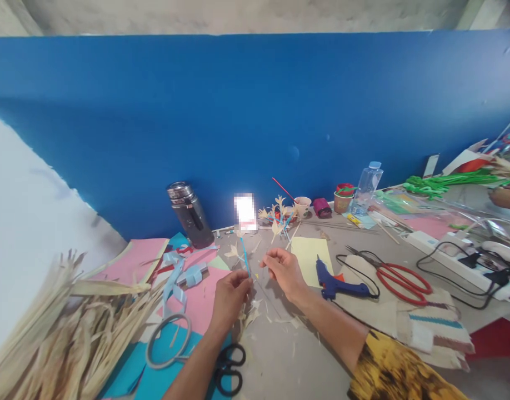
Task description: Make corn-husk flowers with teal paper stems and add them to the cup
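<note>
My left hand [232, 294] is closed in a pinch on a thin blue stick [244, 256] that carries a small pale dried-leaf flower at its top. My right hand [283, 269] hovers just to the right of it, fingers curled together at the tips; whether they hold anything is too small to see. Both hands sit over the grey table [280, 355], with pale leaf scraps [255, 311] scattered beneath them.
A heap of dried leaf strips [59, 328] lies at the left. Black scissors [228, 366], a tape ring [168, 340], a blue glue gun [336, 283], red scissors [403, 278], a dark flask [190, 214], finished flowers [278, 214] and a water bottle [365, 189] surround the hands. Another person's hand [507, 195] is at the far right.
</note>
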The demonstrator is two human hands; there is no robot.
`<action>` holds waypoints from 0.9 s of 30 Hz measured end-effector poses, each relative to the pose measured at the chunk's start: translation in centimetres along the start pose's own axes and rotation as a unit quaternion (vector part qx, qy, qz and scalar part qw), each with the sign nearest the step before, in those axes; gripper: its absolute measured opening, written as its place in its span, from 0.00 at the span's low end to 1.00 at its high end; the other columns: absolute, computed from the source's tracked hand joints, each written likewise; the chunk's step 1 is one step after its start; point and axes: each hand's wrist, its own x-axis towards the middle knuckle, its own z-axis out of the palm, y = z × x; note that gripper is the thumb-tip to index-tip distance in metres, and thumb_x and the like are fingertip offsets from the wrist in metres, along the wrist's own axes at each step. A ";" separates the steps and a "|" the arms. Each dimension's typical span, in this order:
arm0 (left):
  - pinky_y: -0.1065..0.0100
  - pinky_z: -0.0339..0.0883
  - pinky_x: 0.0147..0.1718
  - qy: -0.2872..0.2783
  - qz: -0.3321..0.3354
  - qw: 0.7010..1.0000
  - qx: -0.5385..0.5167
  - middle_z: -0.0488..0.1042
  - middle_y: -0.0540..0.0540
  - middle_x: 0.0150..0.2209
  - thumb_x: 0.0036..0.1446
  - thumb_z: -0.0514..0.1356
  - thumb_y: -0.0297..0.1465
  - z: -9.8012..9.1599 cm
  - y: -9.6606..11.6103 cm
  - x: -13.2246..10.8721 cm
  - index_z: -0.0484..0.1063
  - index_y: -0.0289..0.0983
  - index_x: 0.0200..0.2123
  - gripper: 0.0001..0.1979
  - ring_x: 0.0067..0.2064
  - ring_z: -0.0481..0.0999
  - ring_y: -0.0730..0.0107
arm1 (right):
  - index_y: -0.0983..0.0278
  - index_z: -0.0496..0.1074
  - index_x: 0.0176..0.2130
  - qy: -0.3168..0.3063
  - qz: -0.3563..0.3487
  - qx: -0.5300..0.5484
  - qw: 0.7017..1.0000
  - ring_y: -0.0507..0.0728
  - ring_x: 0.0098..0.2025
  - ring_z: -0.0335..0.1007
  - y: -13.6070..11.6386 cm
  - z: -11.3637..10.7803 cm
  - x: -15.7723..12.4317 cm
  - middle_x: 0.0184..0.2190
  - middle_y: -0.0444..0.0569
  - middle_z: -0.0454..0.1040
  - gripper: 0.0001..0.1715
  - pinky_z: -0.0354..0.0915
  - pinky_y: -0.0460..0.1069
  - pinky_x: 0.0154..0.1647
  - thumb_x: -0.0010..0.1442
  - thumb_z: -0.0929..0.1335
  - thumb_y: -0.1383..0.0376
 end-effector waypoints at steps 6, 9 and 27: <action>0.70 0.63 0.24 0.055 0.058 0.995 0.062 0.75 0.49 0.21 0.52 0.62 0.43 -0.9 0.5 -0.2 0.78 0.37 0.29 0.14 0.24 0.71 0.66 | 0.64 0.73 0.25 -0.067 -0.015 -0.052 0.996 0.49 0.21 0.61 0.1 0.9 -1.1 0.18 0.39 0.70 0.05 0.57 0.44 0.23 0.50 0.70 0.65; 0.69 0.67 0.28 -0.006 0.012 1.000 -0.005 0.77 0.48 0.26 0.50 0.65 0.46 -1.6 0.5 -0.7 0.79 0.36 0.33 0.18 0.27 0.73 0.66 | 0.64 0.75 0.25 -0.085 -0.039 -0.103 0.990 0.49 0.23 0.62 0.2 1.2 -1.6 0.21 0.40 0.71 0.05 0.56 0.43 0.24 0.51 0.71 0.66; 0.73 0.60 0.22 -0.012 0.018 0.996 -0.082 0.73 0.51 0.23 0.49 0.65 0.37 -0.4 -0.6 -1.5 0.75 0.34 0.31 0.11 0.22 0.68 0.75 | 0.63 0.70 0.31 -0.008 0.022 -0.105 0.994 0.49 0.19 0.66 -0.6 -0.7 0.1 0.24 0.43 0.76 0.06 0.59 0.43 0.18 0.58 0.66 0.63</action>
